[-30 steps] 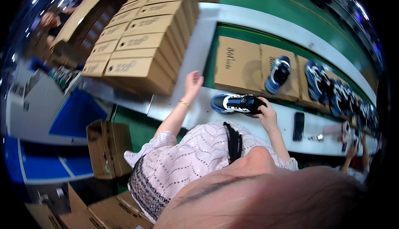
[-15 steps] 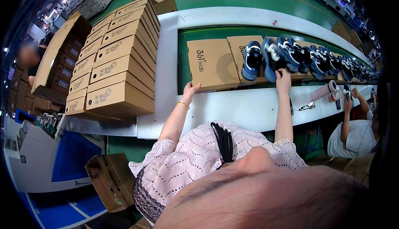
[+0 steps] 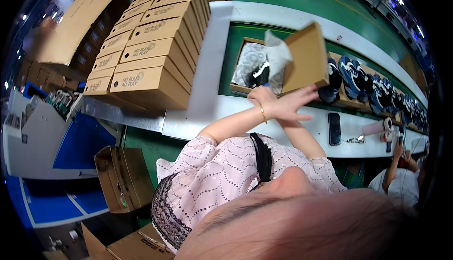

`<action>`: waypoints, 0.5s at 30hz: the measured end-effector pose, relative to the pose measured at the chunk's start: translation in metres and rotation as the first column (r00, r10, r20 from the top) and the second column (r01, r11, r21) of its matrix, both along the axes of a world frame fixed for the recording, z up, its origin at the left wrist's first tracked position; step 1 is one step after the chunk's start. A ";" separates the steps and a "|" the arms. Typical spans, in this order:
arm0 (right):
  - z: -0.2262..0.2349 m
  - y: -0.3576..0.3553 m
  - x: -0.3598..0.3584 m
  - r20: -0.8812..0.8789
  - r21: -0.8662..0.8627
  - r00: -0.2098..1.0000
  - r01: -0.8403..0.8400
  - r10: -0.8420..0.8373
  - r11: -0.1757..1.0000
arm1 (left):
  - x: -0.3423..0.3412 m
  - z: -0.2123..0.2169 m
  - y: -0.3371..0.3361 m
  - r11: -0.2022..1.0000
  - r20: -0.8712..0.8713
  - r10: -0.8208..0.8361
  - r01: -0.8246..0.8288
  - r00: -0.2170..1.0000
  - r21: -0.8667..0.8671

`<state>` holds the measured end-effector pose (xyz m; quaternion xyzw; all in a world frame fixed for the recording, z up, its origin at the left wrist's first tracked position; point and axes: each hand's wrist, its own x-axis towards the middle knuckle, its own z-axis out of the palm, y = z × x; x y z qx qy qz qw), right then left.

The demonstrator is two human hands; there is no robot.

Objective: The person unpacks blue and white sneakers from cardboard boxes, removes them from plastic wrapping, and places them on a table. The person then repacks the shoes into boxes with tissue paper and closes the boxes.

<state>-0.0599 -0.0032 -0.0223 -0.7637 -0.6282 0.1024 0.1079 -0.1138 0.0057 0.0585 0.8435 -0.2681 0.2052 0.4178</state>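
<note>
Nearest is the wearer's pale pink blouse with dotted wavy lines (image 3: 212,165), with a knotted black fabric tie (image 3: 263,161) at its front. The forearms cross just on the near side of the open tan cardboard shoebox (image 3: 239,90), the landmark here. The left hand (image 3: 295,107), a thin gold bracelet (image 3: 263,114) on its wrist, lies across the right wrist, its fingers spread apart toward the shoebox's lid (image 3: 306,59); whether they touch it cannot be told. The right hand (image 3: 262,94) is at the shoebox's near wall, fingers bent and partly hidden; whether they grip anything cannot be told.

Beneath the arms, the smooth white tabletop (image 3: 222,106) runs along the shoebox's near side. To the shoebox's right on it are a black rectangular phone (image 3: 334,128), a small silvery metal cluster (image 3: 356,139) and a pink cylindrical bottle (image 3: 376,127).

The shoebox sits on a green strip beyond the tabletop, its lid tilted up on the right. Inside are grey-white printed tissue paper (image 3: 249,61), one sheet raised beside the lid, and a dark shoe with white trim (image 3: 263,75), partly covered. Right of the shoebox, a row of blue, black and white sneakers (image 3: 356,80) stretches away; farther right, a co-worker's bare arm (image 3: 391,172) shows. Left of the shoebox rises a long stack of closed tan shoeboxes (image 3: 151,57), and beyond that a large brown carton (image 3: 80,24).
</note>
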 end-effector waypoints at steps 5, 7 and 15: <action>-0.020 -0.022 0.061 0.089 -0.310 0.871 0.485 -0.483 0.818 | -0.003 -0.056 0.070 0.927 -0.200 0.367 -0.338 0.908 0.165; -0.037 -0.019 0.059 0.420 -0.173 0.859 0.391 -0.292 0.904 | -0.018 -0.105 0.115 0.686 -0.077 0.696 -0.628 0.714 0.368; -0.076 0.025 0.074 0.195 -0.269 0.979 -0.006 0.061 0.963 | -0.047 -0.146 0.118 0.461 -0.074 0.743 -0.430 0.665 0.776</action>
